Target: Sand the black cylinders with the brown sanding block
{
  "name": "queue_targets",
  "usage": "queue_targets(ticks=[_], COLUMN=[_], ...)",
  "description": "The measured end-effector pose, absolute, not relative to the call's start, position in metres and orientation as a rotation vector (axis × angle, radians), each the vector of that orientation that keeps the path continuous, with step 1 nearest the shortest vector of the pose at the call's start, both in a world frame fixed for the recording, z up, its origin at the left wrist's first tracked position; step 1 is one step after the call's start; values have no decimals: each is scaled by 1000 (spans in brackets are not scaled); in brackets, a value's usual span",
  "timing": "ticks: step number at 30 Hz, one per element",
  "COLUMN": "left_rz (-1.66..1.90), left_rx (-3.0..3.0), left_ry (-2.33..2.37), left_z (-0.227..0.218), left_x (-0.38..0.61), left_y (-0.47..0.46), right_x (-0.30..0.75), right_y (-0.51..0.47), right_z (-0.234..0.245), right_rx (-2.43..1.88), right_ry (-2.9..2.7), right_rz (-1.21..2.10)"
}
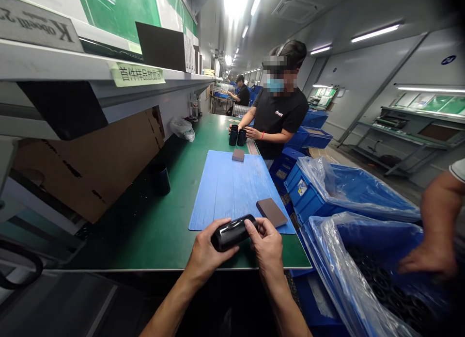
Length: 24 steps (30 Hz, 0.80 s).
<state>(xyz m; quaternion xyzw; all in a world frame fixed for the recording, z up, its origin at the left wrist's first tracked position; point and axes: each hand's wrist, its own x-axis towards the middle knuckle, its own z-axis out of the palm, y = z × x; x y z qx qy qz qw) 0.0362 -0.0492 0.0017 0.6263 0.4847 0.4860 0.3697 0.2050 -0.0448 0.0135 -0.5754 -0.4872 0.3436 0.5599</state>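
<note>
Both of my hands grip a glossy black cylinder (234, 232), held sideways above the near edge of the bench. My left hand (207, 249) wraps the left end, where a rim shows. At the other end, my right hand (268, 242) pinches it between thumb and fingers. Just beyond lies a blue mat (232, 191) on the green table (178, 191). A brown sanding-block-like pad (271, 212) rests on the mat's near right corner, close to my right hand. Another small brown block (238, 155) sits at the mat's far edge.
A black cylinder (160, 179) stands on the left. Across the bench a masked co-worker (279, 104) handles two black cylinders (238, 136). At right, a plastic-lined blue bin (327, 259) holds many black parts, with another person's hand (428, 259) over it. A shelf (98, 68) overhangs the left.
</note>
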Motion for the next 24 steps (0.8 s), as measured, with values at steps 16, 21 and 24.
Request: queue_targets(ticks=[16,21,24], left_rz=[1338,1278,1288], left_rx=[1327,1318,1330], left_ry=[1213,1176,1163], left_z=[6,13,9], left_x=[108,117,120], left_y=[-51,-66,-76], right_x=[221,234,240], right_y=[-70,-81,-87], right_z=[52,57,59], right_rx=[-1597,-1575,-1541], right_ry=[-1492,-1513,-1522], right_rz=[256,237,288])
